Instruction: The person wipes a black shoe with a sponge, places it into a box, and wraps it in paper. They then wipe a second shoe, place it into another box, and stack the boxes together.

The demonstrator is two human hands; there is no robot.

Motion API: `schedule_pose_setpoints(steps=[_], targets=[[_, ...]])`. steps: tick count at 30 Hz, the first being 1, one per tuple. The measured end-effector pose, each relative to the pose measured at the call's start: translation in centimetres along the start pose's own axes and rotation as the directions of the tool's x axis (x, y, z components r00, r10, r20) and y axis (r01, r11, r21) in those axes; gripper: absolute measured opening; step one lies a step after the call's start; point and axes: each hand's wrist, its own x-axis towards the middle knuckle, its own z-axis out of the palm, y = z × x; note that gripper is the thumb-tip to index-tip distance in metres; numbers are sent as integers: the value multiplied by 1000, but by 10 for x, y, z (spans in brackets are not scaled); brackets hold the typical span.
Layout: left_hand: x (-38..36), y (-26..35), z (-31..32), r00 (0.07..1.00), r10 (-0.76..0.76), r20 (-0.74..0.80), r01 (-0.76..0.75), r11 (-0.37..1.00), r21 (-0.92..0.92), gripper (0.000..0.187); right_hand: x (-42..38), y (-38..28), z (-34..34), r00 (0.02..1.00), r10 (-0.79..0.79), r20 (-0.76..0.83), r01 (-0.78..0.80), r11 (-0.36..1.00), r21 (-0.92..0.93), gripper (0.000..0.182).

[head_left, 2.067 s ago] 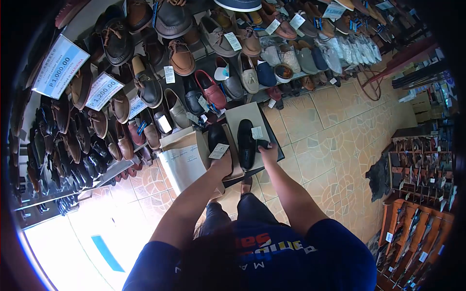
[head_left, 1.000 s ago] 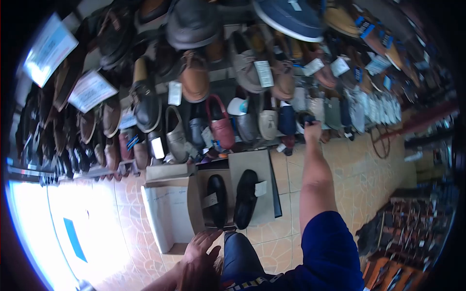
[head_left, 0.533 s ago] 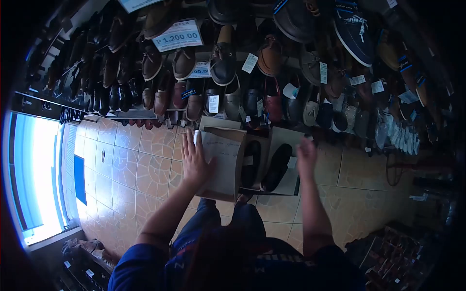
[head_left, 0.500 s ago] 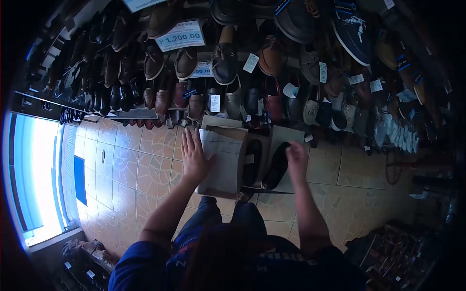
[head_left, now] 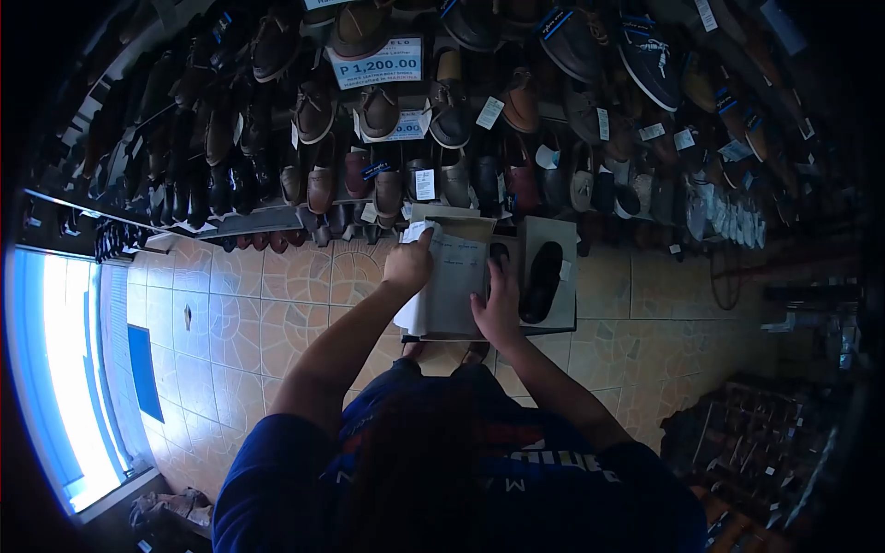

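Note:
My left hand (head_left: 408, 264) is closed on the upper edge of white paper (head_left: 414, 309) at the left side of an open shoebox (head_left: 459, 318). Handwriting shows on the pale sheet inside the box. Over the box's right part is my right hand (head_left: 498, 300), its fingers apart, touching or just above a dark shoe (head_left: 499, 252) that it mostly hides. A second black shoe (head_left: 542, 281) lies on the box lid (head_left: 565, 238) to the right, with a small white tag beside it.
Shelves of shoes with a price sign (head_left: 376, 64) run across the top. Tiled floor (head_left: 295, 267) lies below. A bright doorway (head_left: 78, 369) is at the left, and a dark rack of goods (head_left: 751, 452) stands at the lower right.
My left hand has gone from lying spread on the box to gripping the paper. My right hand has moved left, off the shoe on the lid, to the box.

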Motion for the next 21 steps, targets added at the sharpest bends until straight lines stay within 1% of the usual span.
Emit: schedule_pose_setpoints(steps=[1, 4, 5, 8, 10, 11, 12, 14, 15, 16, 17, 19, 20, 21], targets=[[-4, -1, -1, 1000, -13, -11, 12, 998, -57, 54, -2, -2, 4, 997, -78, 1, 77, 996, 44, 80], [-10, -11, -8, 996, -50, -77, 34, 980, -198, 52, -4, -17, 15, 993, 91, -73, -93, 995, -27, 80], [-11, -16, -10, 993, -63, -102, 36, 969, -243, 51, -2, -16, 21, 974, 209, -86, -213, 976, -48, 81], [-19, -37, -50, 934, -125, -335, 36, 965, -259, 50, -7, -15, 23, 953, 285, -100, -302, 901, -313, 81], [-24, -78, -72, 880, -167, -445, 91, 978, -187, 50, -8, -22, 16, 997, 74, -30, -78, 973, -216, 76], [-31, -97, -87, 860, -249, -445, 171, 963, -209, 50, -12, -26, 16, 999, -33, 0, 33, 987, -159, 73], [-37, -115, -102, 835, -326, -443, 246, 942, -230, 50, -18, -30, 21, 992, -73, 105, 82, 993, -83, 67], [-51, -152, -118, 742, -356, -568, 249, 933, -261, 50, -26, -40, 36, 940, -175, 294, 158, 984, 80, 57], [-58, -171, -121, 717, -395, -575, 284, 918, -276, 50, -27, -44, 39, 895, -72, 440, 58, 997, 47, 51], [-66, -184, -124, 689, -433, -581, 319, 901, -292, 51, -28, -48, 42, 820, 30, 572, -36, 999, -2, 46], [-73, -196, -124, 687, -456, -566, 345, 890, -299, 51, -28, -52, 44, 716, 131, 686, -120, 991, -64, 42], [-86, -211, -126, 676, -506, -535, 398, 862, -313, 51, -30, -58, 48, 768, 108, 631, -69, 994, -86, 36], [-91, -223, -122, 666, -504, -550, 392, 864, -317, 52, -32, -60, 49, 790, 96, 605, -44, 994, -99, 33], [-94, -230, -118, 656, -501, -564, 385, 865, -321, 53, -32, -61, 45, 846, 130, 516, -120, 991, -54, 32]])
